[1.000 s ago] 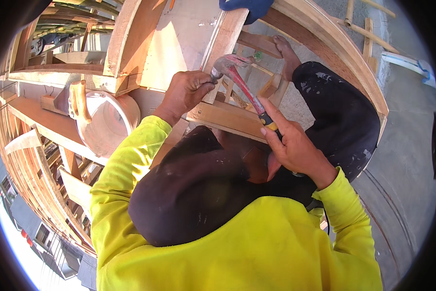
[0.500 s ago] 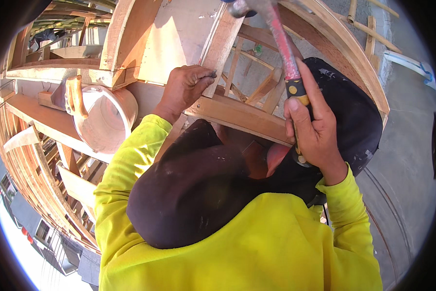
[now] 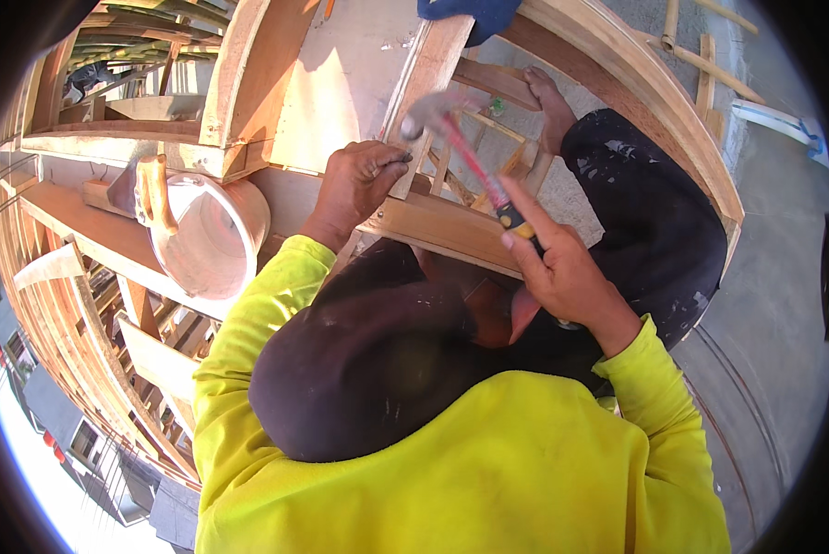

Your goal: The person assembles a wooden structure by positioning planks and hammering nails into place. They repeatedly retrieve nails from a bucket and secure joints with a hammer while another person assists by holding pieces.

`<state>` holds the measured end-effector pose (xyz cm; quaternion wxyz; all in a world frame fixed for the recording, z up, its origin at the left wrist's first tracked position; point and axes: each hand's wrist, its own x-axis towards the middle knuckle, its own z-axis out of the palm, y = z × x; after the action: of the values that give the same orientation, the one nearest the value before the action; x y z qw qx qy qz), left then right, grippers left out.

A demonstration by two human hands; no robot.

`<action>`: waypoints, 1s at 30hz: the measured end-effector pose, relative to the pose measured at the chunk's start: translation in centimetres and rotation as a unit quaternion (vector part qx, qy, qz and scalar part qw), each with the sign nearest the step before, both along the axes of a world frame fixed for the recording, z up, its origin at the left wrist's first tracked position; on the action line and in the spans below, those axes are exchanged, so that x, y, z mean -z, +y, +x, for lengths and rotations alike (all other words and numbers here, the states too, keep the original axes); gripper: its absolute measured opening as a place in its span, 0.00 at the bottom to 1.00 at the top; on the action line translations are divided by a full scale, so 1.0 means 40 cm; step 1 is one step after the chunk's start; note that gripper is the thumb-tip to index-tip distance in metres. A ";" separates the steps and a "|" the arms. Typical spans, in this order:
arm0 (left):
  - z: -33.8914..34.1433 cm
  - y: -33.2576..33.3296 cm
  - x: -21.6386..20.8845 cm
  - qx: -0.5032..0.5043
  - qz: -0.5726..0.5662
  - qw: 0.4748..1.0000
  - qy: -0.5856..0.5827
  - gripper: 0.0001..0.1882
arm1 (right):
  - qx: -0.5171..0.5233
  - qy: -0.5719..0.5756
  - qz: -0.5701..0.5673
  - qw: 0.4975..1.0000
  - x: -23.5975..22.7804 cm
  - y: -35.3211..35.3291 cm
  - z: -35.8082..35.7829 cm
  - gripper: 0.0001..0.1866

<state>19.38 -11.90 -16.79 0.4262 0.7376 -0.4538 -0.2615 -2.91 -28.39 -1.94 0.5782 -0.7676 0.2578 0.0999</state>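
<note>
My left hand [image 3: 354, 189] rests by a light wooden strip [image 3: 439, 65], thumb and fingertips pinched together at its near end. Whatever small thing is between them, I cannot make out. In my right hand [image 3: 571, 277] is a claw hammer [image 3: 473, 164] with a red shaft and a black-and-yellow grip. Its head hangs over the strip, just right of my left fingertips and apart from them. A wooden crosspiece [image 3: 442, 229] runs below both hands, joined to the strip's end.
A whitish bucket [image 3: 202, 245] stands at left, with a wooden-handled tool [image 3: 154, 194] at its rim. A blue cloth [image 3: 474, 14] lies over the strip's far end. Curved wooden framing [image 3: 654, 83] borders the right side; my dark-trousered leg [image 3: 650, 203] reaches through the frame.
The hammer has come down and to the left, its head now near my left fingertips. My right hand has shifted left and lower; my left hand still pinches by the strip.
</note>
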 end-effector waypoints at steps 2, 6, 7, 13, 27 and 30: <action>0.011 -0.003 0.001 -0.005 -0.002 1.000 0.007 0.09 | 0.007 0.033 0.031 0.999 -0.005 -0.005 0.000 0.30; -0.047 0.039 -0.023 -0.123 -0.030 0.990 -0.063 0.29 | 0.198 -0.055 0.056 0.977 -0.070 -0.006 0.040 0.30; -0.065 0.039 -0.017 -0.164 -0.007 0.981 -0.100 0.34 | 0.198 -0.073 0.051 0.976 -0.066 0.000 0.045 0.30; -0.165 0.019 0.035 -0.292 0.185 0.936 0.062 0.47 | -0.014 -0.021 -0.064 0.998 0.035 0.014 -0.003 0.31; -0.188 0.031 0.023 -0.317 0.192 0.927 0.054 0.47 | 0.144 -0.018 0.095 0.985 -0.050 0.002 0.057 0.30; -0.176 0.082 0.059 -0.314 0.065 0.937 0.138 0.29 | 0.315 -0.248 0.077 0.913 -0.059 0.014 0.116 0.31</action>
<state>12.34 -8.63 -19.15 0.4959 0.8255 -0.1178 -0.2424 1.75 -27.82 0.43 0.6825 -0.5995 0.3260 -0.2617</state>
